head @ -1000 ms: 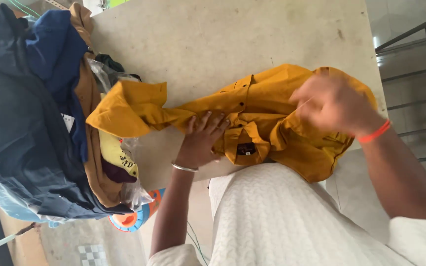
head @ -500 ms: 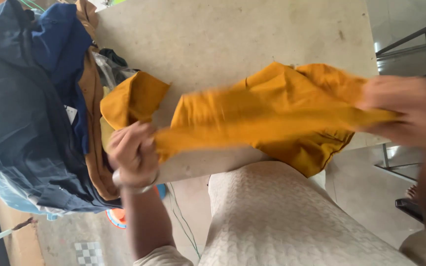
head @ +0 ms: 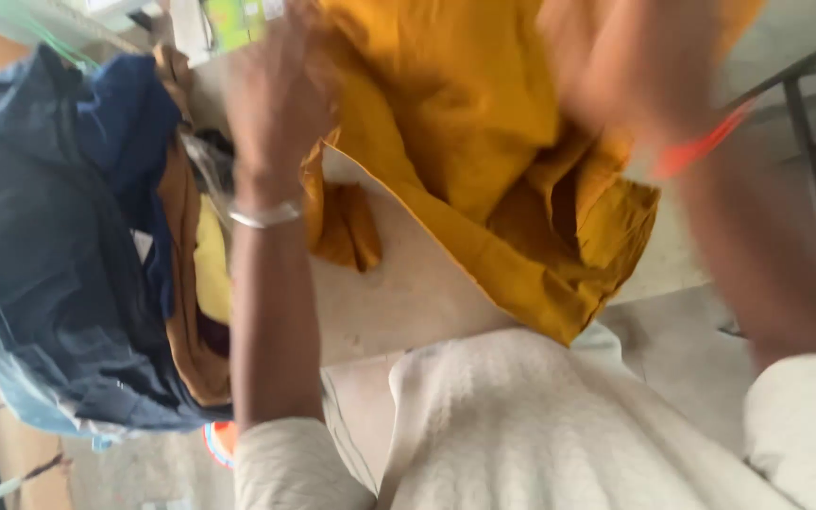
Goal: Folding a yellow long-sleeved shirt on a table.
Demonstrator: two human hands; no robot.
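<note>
We have lifted the mustard shirt [head: 465, 123] off the desk [head: 408, 293]; both hands, left hand [head: 276, 85] and right hand [head: 616, 66], grip it.

A second earlier the mustard-yellow shirt [head: 484, 161] lay crumpled on the worktop [head: 408, 293] with both hands pressed on it. Half a second ago it was pulled taut between them, just above the surface. Since then both hands rose: the left hand [head: 280, 90] lifted its end up toward the top of the view, and the right hand [head: 616, 66], blurred with motion, raised the other. The shirt hung down from them in loose folds, and more of the bare worktop showed beneath it.
</note>
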